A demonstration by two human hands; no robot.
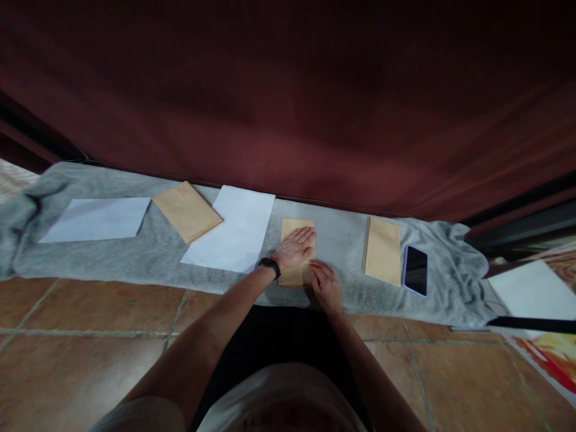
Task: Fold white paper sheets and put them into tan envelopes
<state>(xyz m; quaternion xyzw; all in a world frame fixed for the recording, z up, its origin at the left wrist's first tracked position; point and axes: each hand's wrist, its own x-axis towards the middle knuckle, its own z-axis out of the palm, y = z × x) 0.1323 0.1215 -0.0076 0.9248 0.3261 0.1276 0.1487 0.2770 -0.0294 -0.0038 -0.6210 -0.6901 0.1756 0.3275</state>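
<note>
A brown paper envelope (292,277) lies on the grey cloth right in front of me. My left hand (296,247), with a dark band on its wrist, rests palm down and flat on the envelope, fingers stretched out. At the envelope's lower right edge is my right hand (326,287), its fingers bent together around that edge, where the paper looks slightly raised. The thumb side of this hand is partly hidden. To the right lies a stack of brown envelopes (382,251). A large white sheet (238,228) lies to the left.
More brown envelopes (186,211) overlap the white sheet's left side. Another white paper (96,219) lies farther left. A phone (415,270) in a lilac case sits beside the right stack. The grey cloth (153,267) covers a long narrow surface against a dark red backing (270,144).
</note>
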